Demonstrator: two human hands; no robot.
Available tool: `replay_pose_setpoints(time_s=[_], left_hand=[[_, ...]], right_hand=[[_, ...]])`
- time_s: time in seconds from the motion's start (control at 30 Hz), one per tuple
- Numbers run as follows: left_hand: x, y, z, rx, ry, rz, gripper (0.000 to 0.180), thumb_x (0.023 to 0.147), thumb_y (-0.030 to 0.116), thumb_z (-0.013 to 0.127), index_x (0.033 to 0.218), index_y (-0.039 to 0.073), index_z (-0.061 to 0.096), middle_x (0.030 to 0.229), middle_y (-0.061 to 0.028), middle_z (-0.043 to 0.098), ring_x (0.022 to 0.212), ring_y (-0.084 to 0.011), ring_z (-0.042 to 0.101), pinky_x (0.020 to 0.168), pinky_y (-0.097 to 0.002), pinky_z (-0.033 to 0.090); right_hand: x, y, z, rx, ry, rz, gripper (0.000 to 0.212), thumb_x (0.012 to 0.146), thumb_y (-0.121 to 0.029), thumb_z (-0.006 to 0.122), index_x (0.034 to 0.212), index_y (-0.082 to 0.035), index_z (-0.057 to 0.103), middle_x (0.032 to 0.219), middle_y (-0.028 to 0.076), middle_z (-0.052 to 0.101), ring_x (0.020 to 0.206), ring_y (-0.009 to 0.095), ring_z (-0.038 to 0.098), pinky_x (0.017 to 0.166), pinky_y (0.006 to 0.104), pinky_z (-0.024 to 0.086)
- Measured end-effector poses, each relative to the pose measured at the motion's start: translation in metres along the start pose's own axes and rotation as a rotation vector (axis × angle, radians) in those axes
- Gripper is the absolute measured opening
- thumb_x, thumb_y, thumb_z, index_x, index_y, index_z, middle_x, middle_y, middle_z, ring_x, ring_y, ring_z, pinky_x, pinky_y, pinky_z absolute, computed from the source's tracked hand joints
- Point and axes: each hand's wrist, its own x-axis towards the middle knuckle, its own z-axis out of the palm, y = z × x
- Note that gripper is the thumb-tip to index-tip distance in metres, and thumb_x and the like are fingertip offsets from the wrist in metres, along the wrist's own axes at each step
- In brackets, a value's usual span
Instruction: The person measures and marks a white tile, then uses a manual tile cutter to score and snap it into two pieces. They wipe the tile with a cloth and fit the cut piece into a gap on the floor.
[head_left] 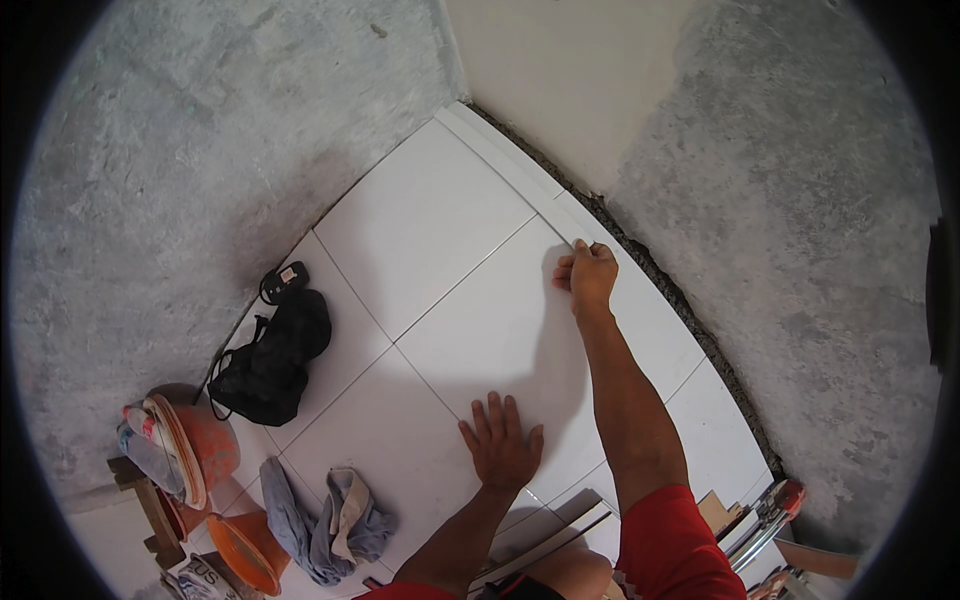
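Ahead of the left hand (500, 440) and to its right, the right hand (588, 270) pinches the near end of a narrow white strip (508, 175) between thumb and fingers, the other fingers curled in. From that grip the strip runs away and leftward over the tiles (470, 300), its far end close to the corner of the room. The left hand is spread, palm down on the white tiles, fingers pointing away, holding nothing.

Just to the right of the right hand, a rough dark gap (655, 280) divides the tiles from the grey wall (800, 250). Well to the left of both hands lies a black bag (275, 355), with a small black device (287, 282) just beyond it. To the left of the left hand and nearer the person, a crumpled blue-grey cloth (290, 520) lies with a beige rag (352, 512). Farther left stand a reddish bucket (217, 445) and, nearer the person, a tilted orange bowl (243, 548). To the right of the left hand, beyond the right forearm, a metal tool (765, 525) with a red end lies near the wall.
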Motion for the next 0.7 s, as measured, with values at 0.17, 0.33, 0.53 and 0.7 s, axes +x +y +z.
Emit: replay_pose_setpoints(time_s=[0.17,0.33,0.53,0.7], left_hand=[[0.000,0.001,-0.001,-0.002,-0.006,-0.002,0.078,0.093,0.048,0.060,0.152,0.002,0.038,0.162,-0.0234,0.028,0.151,-0.0481,0.016,0.118,-0.0699,0.009],[0.001,0.001,0.000,-0.012,-0.023,-0.009,0.078,0.093,0.048,0.060,0.152,0.002,0.038,0.162,-0.0231,0.026,0.152,-0.0479,0.015,0.118,-0.0701,0.009],[0.001,-0.002,0.000,-0.009,0.011,0.004,0.078,0.093,0.048,0.060,0.152,0.001,0.039,0.161,-0.0240,0.028,0.151,-0.0489,0.018,0.117,-0.0709,0.010],[-0.002,0.000,0.000,0.036,0.075,0.043,0.079,0.091,0.047,0.062,0.150,0.000,0.040,0.158,-0.0254,0.033,0.148,-0.0507,0.022,0.115,-0.0723,0.014]], right_hand=[[-0.005,0.008,0.000,-0.022,0.001,-0.085,0.043,0.102,-0.014,0.054,0.136,0.011,0.043,0.081,0.014,0.065,0.055,0.018,0.062,0.049,0.0324,0.056],[-0.005,0.018,0.000,-0.063,-0.023,-0.168,0.052,0.103,-0.011,0.052,0.145,0.012,0.035,0.083,0.015,0.065,0.056,0.018,0.063,0.049,0.0311,0.057],[-0.009,0.019,0.001,-0.123,-0.076,-0.221,0.058,0.103,-0.011,0.052,0.151,0.010,0.027,0.087,0.015,0.066,0.058,0.017,0.063,0.050,0.0308,0.057],[-0.017,0.013,-0.004,-0.082,-0.073,-0.206,0.066,0.102,-0.009,0.052,0.156,0.007,0.019,0.094,0.016,0.068,0.061,0.017,0.065,0.052,0.0301,0.058]])
